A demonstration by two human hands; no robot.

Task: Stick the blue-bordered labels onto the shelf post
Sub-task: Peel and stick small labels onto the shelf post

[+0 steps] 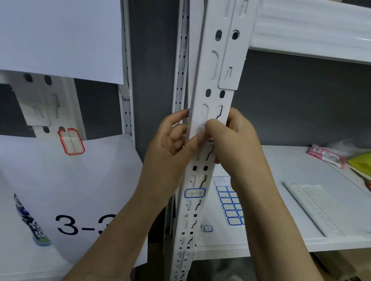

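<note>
left hand (pixel 171 139) and right hand (pixel 231 139) pinch the stiff shelf post (pixel 213 98), thumbs seemingly smoothing a hidden, flimsy sticky label, best held by its edges.

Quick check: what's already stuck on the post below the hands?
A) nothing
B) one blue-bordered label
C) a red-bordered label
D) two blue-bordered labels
B: a single blue-bordered label sits low on the shelf post; the red-bordered label is on another post, further left.

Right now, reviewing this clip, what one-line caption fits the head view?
Left hand and right hand grip the white shelf post just above a blue-bordered label already stuck on it.
</note>
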